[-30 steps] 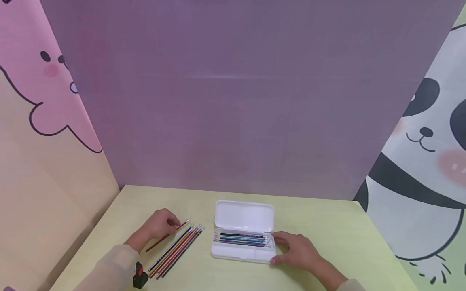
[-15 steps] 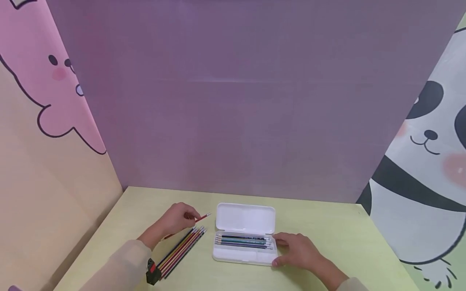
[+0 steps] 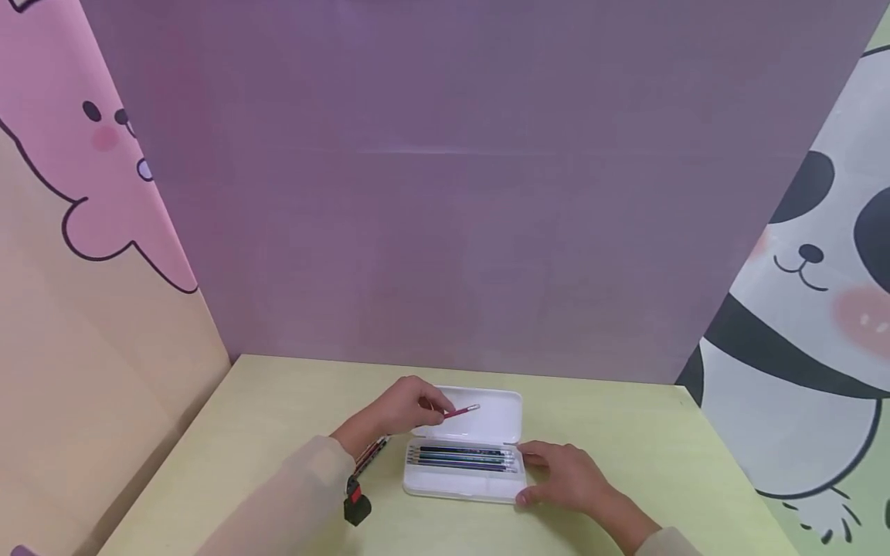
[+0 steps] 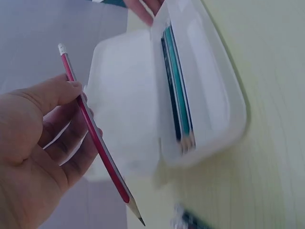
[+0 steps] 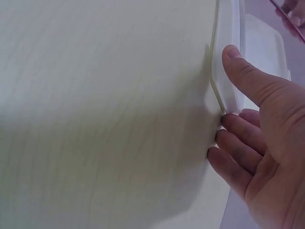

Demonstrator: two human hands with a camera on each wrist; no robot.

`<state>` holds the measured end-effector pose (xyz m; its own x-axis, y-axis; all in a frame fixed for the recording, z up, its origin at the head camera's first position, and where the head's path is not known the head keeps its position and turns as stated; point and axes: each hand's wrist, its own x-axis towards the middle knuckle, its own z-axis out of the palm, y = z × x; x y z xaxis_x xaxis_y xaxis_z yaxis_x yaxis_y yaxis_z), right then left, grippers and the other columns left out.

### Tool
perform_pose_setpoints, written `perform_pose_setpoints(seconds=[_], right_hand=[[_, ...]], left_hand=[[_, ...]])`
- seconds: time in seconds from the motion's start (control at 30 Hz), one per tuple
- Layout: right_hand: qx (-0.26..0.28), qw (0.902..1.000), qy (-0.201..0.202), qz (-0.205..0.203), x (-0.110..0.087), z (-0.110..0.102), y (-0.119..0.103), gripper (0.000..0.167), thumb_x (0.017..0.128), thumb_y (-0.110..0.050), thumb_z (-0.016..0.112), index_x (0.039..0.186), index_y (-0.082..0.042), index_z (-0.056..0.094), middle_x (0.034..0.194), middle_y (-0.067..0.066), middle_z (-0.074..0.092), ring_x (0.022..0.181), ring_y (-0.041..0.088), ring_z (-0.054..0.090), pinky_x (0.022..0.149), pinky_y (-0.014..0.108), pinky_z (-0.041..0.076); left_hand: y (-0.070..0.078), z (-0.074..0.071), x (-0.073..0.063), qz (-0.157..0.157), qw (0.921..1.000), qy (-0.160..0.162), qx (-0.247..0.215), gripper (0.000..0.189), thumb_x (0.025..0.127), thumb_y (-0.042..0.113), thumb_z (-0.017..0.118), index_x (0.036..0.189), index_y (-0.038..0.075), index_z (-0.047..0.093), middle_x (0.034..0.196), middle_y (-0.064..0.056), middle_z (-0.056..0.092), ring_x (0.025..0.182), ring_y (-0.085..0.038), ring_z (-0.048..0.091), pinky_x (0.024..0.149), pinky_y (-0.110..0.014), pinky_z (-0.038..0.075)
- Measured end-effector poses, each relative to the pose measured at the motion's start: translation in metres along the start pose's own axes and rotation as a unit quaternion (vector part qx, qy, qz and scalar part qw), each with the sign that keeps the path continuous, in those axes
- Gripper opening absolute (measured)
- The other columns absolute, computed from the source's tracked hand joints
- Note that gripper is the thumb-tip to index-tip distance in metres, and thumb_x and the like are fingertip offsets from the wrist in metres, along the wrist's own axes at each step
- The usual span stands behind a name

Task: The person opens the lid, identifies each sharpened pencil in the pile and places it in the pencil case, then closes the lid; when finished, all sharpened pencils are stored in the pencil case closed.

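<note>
My left hand [image 3: 406, 405] pinches a red pencil [image 4: 102, 148] between thumb and fingers, its white eraser end up and its sharpened tip pointing down. The hand is above the raised lid [image 3: 490, 425] of a white pencil case [image 3: 445, 488], which lies unfolded on the table. Several dark and teal pencils [image 3: 462, 459] lie side by side in the rear part of the case's tray. My right hand [image 3: 566, 477] holds the case's right end, thumb at the front corner and fingers at the side and back.
Several loose pencils [image 3: 371, 455] lie left of the case, partly hidden by the left sleeve [image 3: 299, 486]. A black and red device [image 3: 357, 502] sits at the left wrist. The pale yellow table [image 3: 598, 417] ends at a purple panel [image 3: 445, 232].
My left hand has lifted the red pencil off the table beside the loose pencils and carried it right, over the lid. My right hand has stayed at the case.
</note>
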<state>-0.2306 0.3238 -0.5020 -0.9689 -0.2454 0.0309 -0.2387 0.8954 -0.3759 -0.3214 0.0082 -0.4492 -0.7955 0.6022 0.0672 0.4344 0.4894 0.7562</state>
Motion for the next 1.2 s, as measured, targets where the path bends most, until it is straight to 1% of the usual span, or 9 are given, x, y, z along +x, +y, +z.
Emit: perform_pose_setpoints(seconds=[0.13, 0.23, 0.37, 0.47, 0.57, 0.7, 0.87, 1.03, 1.2], right_hand=[[-0.009, 1.0, 0.002, 0.0, -0.001, 0.0, 0.001, 0.087, 0.06, -0.062, 0.089, 0.132, -0.018, 0.068, 0.12, -0.007, 0.076, 0.12, 0.032, 0.066, 0.1, 0.055, 0.047], [-0.007, 1.0, 0.0, 0.005, -0.002, 0.0, 0.0, 0.086, 0.061, -0.062, 0.089, 0.132, -0.019, 0.068, 0.12, -0.007, 0.076, 0.119, 0.031, 0.066, 0.1, 0.055, 0.047], [0.0, 0.9999, -0.009, 0.01, -0.001, 0.0, -0.001, 0.085, 0.062, -0.059, 0.091, 0.133, -0.018, 0.067, 0.121, -0.006, 0.076, 0.12, 0.031, 0.066, 0.101, 0.056, 0.047], [0.001, 0.9999, -0.011, 0.009, -0.002, -0.001, -0.002, 0.084, 0.063, -0.058, 0.091, 0.133, -0.018, 0.067, 0.121, -0.005, 0.076, 0.12, 0.031, 0.066, 0.101, 0.056, 0.047], [0.001, 1.0, -0.009, 0.004, -0.002, 0.0, -0.001, 0.084, 0.063, -0.059, 0.09, 0.132, -0.018, 0.067, 0.12, -0.004, 0.076, 0.119, 0.031, 0.067, 0.1, 0.056, 0.047], [0.002, 1.0, -0.009, 0.001, -0.002, 0.001, 0.001, 0.084, 0.063, -0.061, 0.089, 0.132, -0.019, 0.067, 0.12, -0.005, 0.076, 0.119, 0.031, 0.067, 0.1, 0.056, 0.047], [-0.002, 0.9999, -0.009, 0.005, -0.003, 0.0, 0.0, 0.085, 0.062, -0.061, 0.089, 0.133, -0.019, 0.067, 0.121, -0.006, 0.075, 0.118, 0.031, 0.066, 0.099, 0.056, 0.047], [-0.002, 1.0, -0.007, 0.002, -0.004, -0.002, -0.001, 0.087, 0.062, -0.062, 0.089, 0.133, -0.018, 0.067, 0.121, -0.006, 0.076, 0.117, 0.031, 0.067, 0.098, 0.056, 0.047], [0.0, 1.0, -0.006, 0.002, -0.003, -0.001, -0.001, 0.086, 0.063, -0.062, 0.089, 0.134, -0.018, 0.067, 0.12, -0.007, 0.076, 0.118, 0.031, 0.067, 0.099, 0.056, 0.047]], left_hand=[[0.008, 0.02, 0.014, -0.007, 1.0, -0.005, -0.004, 0.018, 0.093, 0.011, 0.075, 0.106, 0.021, 0.083, 0.095, 0.007, 0.074, 0.083, -0.013, 0.062, 0.075, -0.027, 0.054], [0.011, 0.033, 0.022, -0.01, 0.9999, -0.013, -0.002, 0.017, 0.092, 0.011, 0.076, 0.103, 0.022, 0.083, 0.091, 0.009, 0.072, 0.08, -0.012, 0.062, 0.073, -0.025, 0.053], [0.011, 0.047, 0.028, 0.004, 0.9997, -0.02, -0.012, 0.014, 0.091, 0.008, 0.077, 0.098, 0.019, 0.083, 0.087, 0.012, 0.072, 0.076, -0.009, 0.06, 0.07, -0.023, 0.053], [0.01, 0.056, 0.03, 0.02, 0.9995, -0.021, -0.015, 0.014, 0.091, 0.006, 0.076, 0.096, 0.017, 0.084, 0.086, 0.013, 0.073, 0.075, -0.007, 0.06, 0.07, -0.022, 0.052], [0.007, 0.064, 0.031, 0.031, 0.9992, -0.023, -0.007, 0.014, 0.09, 0.006, 0.076, 0.095, 0.017, 0.084, 0.084, 0.014, 0.073, 0.075, -0.004, 0.059, 0.071, -0.02, 0.051], [0.004, 0.072, 0.03, 0.023, 0.9993, -0.028, 0.002, 0.015, 0.09, 0.006, 0.077, 0.094, 0.018, 0.084, 0.084, 0.015, 0.072, 0.076, -0.004, 0.058, 0.073, -0.02, 0.051], [0.0, 0.079, 0.025, 0.013, 0.999, -0.038, 0.02, 0.015, 0.089, 0.005, 0.078, 0.091, 0.018, 0.083, 0.082, 0.014, 0.072, 0.076, -0.002, 0.058, 0.074, -0.019, 0.05], [-0.005, 0.085, 0.024, 0.021, 0.9984, -0.031, 0.041, 0.012, 0.088, 0.005, 0.079, 0.088, 0.017, 0.082, 0.081, 0.012, 0.072, 0.075, -0.001, 0.056, 0.074, -0.018, 0.049], [-0.004, 0.089, 0.029, 0.039, 0.9979, -0.031, 0.041, 0.013, 0.087, 0.004, 0.079, 0.089, 0.016, 0.083, 0.082, 0.01, 0.074, 0.075, 0.0, 0.057, 0.075, -0.018, 0.05]])
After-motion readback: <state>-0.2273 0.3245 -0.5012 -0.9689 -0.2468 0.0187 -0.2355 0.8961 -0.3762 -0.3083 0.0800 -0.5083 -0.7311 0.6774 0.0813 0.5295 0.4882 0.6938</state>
